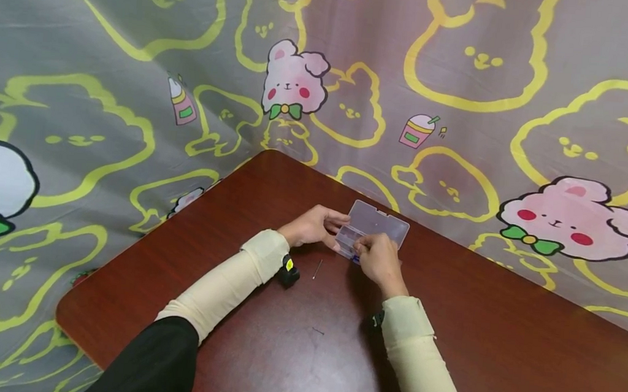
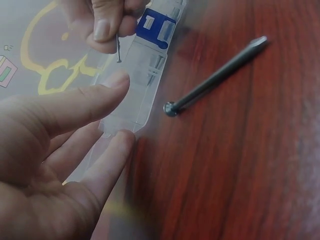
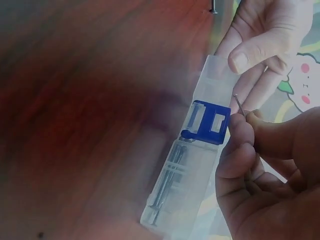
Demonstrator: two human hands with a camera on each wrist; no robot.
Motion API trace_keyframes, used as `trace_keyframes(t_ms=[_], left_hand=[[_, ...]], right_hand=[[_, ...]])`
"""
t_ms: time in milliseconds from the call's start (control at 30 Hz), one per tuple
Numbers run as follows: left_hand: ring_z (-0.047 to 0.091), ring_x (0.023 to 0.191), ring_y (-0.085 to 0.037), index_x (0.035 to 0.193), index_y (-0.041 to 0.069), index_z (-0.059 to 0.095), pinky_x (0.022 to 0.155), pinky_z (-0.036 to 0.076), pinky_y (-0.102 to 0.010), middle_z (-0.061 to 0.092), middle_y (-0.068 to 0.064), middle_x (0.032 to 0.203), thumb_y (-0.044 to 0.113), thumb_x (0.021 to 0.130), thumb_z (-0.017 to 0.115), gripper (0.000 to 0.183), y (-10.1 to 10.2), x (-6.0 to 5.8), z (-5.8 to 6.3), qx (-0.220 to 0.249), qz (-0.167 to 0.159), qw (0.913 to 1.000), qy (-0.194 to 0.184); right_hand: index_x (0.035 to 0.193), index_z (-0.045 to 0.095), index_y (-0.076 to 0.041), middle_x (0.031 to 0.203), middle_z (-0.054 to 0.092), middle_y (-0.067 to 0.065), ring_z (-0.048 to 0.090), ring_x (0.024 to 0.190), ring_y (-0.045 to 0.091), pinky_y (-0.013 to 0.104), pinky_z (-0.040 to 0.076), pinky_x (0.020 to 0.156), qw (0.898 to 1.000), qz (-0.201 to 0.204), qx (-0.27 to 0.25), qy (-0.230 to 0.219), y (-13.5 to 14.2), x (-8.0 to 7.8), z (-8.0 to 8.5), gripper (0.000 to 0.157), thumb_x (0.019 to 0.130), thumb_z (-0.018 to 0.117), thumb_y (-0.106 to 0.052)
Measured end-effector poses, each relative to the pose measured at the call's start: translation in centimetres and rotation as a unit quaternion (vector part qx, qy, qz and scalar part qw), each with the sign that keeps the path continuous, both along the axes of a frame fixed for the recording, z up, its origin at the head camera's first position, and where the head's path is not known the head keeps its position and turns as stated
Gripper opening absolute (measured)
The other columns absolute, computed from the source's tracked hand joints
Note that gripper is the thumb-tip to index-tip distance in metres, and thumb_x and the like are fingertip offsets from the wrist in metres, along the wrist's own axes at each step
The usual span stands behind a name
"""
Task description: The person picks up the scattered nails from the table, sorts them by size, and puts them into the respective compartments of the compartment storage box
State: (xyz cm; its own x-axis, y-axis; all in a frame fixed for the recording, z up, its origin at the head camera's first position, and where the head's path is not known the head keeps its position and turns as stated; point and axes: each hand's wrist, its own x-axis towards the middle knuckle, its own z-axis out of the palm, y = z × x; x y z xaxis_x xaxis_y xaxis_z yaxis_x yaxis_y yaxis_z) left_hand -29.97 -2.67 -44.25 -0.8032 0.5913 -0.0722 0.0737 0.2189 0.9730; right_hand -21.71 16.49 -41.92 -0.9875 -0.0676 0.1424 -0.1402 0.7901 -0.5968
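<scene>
A clear plastic box (image 1: 346, 238) lies on the table with its lid (image 1: 378, 223) raised at the back. Its blue latch (image 3: 206, 122) faces the near side. Several metal nails (image 3: 167, 182) lie inside, blurred by the plastic. My left hand (image 1: 313, 227) holds the box's left end, thumb over the top and a finger at the end wall. Above the box, my right hand (image 1: 382, 261) pinches a small nail (image 2: 118, 50) between thumb and fingertips, head pointing out. A larger nail (image 2: 215, 77) lies on the table close to my left hand.
Another thin nail (image 1: 318, 331) lies nearer to me on the brown table (image 1: 502, 334). A patterned curtain (image 1: 353, 51) hangs behind the table's back and left edges, close beyond the box. Each wrist carries a small black camera (image 1: 288, 274).
</scene>
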Motion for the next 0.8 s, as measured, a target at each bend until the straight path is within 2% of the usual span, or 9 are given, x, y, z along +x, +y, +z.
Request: trace_keyframes(t_ms=[167, 400, 567, 800], left_hand=[[0.057, 0.124, -0.030, 0.144, 0.004, 0.055, 0.087, 0.057, -0.032, 0.057, -0.010, 0.143, -0.012, 0.071, 0.086, 0.081, 0.12, 0.02, -0.08, -0.005, 0.001, 1.0000, -0.001], [0.059, 0.121, -0.028, 0.142, 0.004, 0.057, 0.088, 0.057, -0.032, 0.059, -0.010, 0.140, -0.010, 0.070, 0.087, 0.079, -0.12, 0.04, -0.27, -0.005, 0.007, 0.9999, 0.014], [0.060, 0.120, -0.028, 0.142, 0.004, 0.057, 0.088, 0.057, -0.032, 0.060, -0.010, 0.139, -0.010, 0.070, 0.087, 0.080, -0.14, -0.16, -0.40, -0.004, 0.007, 0.9999, 0.014], [0.060, 0.120, -0.028, 0.143, 0.004, 0.057, 0.087, 0.057, -0.032, 0.059, -0.009, 0.140, -0.009, 0.070, 0.088, 0.080, 0.11, -0.24, -0.20, -0.007, 0.003, 0.9999, 0.013]], right_hand=[[0.085, 0.079, -0.006, 0.079, 0.069, 0.003, 0.059, 0.076, 0.024, 0.043, 0.050, 0.074, 1.000, -0.007, 0.010, 0.008, -0.37, -0.31, 0.02, 0.015, 0.095, 0.067, -0.008], [0.083, 0.079, -0.006, 0.080, 0.070, 0.003, 0.061, 0.075, 0.025, 0.041, 0.052, 0.071, 1.000, -0.016, -0.002, 0.007, -0.92, -0.75, -0.19, 0.014, 0.093, 0.068, -0.005], [0.086, 0.080, -0.006, 0.083, 0.073, 0.004, 0.062, 0.079, 0.024, 0.041, 0.053, 0.074, 1.000, -0.019, -0.011, 0.009, -0.88, -0.92, -0.24, 0.012, 0.093, 0.070, -0.006], [0.092, 0.081, -0.005, 0.085, 0.074, 0.005, 0.063, 0.078, 0.023, 0.040, 0.053, 0.071, 0.999, -0.024, -0.033, 0.008, -0.35, -0.51, 0.09, 0.012, 0.095, 0.070, -0.010]])
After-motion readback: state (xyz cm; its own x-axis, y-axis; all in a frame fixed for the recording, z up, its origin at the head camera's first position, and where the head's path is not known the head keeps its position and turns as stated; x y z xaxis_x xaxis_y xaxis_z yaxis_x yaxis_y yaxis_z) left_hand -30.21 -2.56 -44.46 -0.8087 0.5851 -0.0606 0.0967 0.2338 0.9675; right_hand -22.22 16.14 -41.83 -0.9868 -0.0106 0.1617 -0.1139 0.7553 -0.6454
